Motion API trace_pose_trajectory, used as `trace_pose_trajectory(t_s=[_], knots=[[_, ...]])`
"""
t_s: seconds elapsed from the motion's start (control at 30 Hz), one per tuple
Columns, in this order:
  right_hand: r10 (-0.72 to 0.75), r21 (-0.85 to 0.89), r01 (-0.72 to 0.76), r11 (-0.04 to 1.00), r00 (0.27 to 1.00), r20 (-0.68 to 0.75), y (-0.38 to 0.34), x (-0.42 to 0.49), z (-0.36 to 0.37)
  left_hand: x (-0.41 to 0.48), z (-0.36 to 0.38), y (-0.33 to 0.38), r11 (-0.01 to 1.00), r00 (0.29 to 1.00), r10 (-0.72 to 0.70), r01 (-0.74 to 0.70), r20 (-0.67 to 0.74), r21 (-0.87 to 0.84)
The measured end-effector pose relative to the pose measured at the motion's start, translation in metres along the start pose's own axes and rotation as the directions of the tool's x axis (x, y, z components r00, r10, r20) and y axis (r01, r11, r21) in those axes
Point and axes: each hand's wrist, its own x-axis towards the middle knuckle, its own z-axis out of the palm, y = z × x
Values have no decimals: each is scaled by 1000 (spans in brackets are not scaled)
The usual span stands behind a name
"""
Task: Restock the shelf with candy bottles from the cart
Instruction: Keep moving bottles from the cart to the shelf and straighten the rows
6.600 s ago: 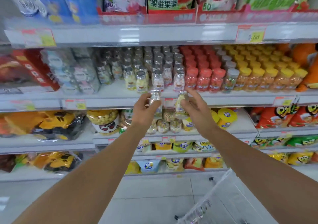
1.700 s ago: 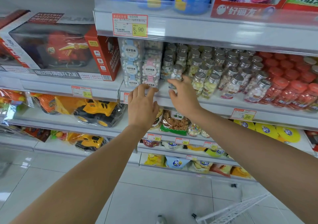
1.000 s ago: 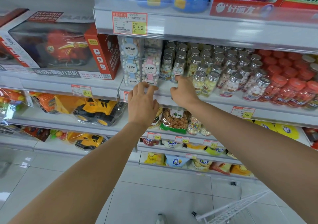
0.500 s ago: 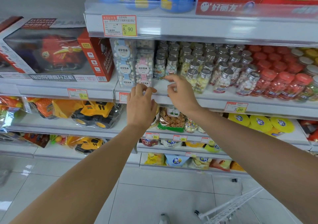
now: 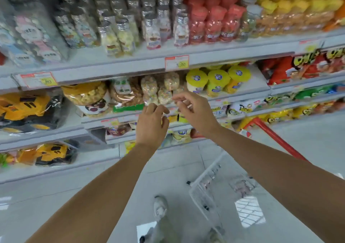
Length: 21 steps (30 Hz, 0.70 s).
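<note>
Where the left hand (image 5: pixel 152 123) hangs: in the air before the lower tier, fingers loosely curled, holding nothing.
Right hand (image 5: pixel 196 110): just beside the left and a little higher, fingers half bent and spread, thumb near forefinger, nothing between them.
Candy bottles (image 5: pixel 153 32): up on the shelf (image 5: pixel 130 65), well above both hands and touching neither; they stand upright in packed rows.
Bottle make: slim clear cylinders with ribbed silver caps, pale round candies inside, and a paper band low on each.
Neighbours: red-capped bottles (image 5: pixel 212 24) to the right, then yellow-capped bottles (image 5: pixel 298 9) of the same shape.
Shelf make: a flat pale grey board whose front rail bears a red-bordered price tag (image 5: pixel 177 63).
Tier behind the hands: crinkled clear bags (image 5: pixel 149 91) of small candies, with yellow-lidded tubs (image 5: pixel 218 82) beside them.
Cart (image 5: pixel 211 183): thin white wire mesh with a red handle (image 5: pixel 274 136), low at the right on the glossy tiled floor; its contents are too blurred to tell.
</note>
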Motion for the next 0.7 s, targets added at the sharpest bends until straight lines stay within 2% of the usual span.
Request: trace_pose_trajectory(t_s=[0.17,0.23,0.37,0.47,0.57,0.63,0.7], knots=[[233,-19,-235,972,971,-54,97,-90,-47,-44,105,49,999,957,10,-1,289,-32],[315,-34,-318,947,945,-89,135,-127,-58,-64,145,65,999,903,-24,36,429,-22],[499,-110,-515,850,854,-148,214,-198,-63,-102,216,77,997,751,-76,43,656,66],[620,-291,-653,699,756,-210,264,-246,-61,-124,257,73,989,656,-139,56,741,136],[718,-477,-750,458,628,-300,296,-287,-63,-137,288,67,982,598,-174,51,782,180],[806,-520,-790,324,519,-285,310,-311,-63,-144,301,67,982,584,-183,62,791,181],[850,-541,-803,250,449,-274,320,-330,-61,-151,309,70,978,612,-197,72,766,193]])
